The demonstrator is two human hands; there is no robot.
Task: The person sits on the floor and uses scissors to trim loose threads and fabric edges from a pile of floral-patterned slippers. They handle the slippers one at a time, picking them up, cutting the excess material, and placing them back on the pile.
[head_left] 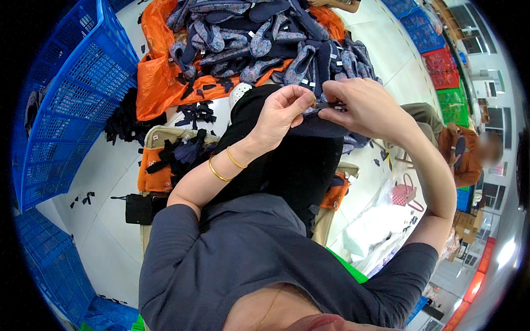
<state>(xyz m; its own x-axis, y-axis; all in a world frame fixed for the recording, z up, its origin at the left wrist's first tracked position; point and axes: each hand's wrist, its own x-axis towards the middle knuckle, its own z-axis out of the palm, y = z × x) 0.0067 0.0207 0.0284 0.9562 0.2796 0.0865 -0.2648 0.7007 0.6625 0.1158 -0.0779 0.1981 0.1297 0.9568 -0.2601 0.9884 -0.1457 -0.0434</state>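
Grey shirt (248, 243) and hands (279, 113) (364, 107) face white tiles (105, 231) bearing orange sheeting (154, 83), blue crates (83, 105)

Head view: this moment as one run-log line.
left hand: fingers pinched, contents unclear | right hand: at dark fabric piece, grip unclear | ahead: patterned fabric pile on orange sheet | far left: blue crate

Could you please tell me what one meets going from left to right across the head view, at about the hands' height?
Blue mesh crate, black fabric scraps, white shoe, left hand, right hand, green crate.
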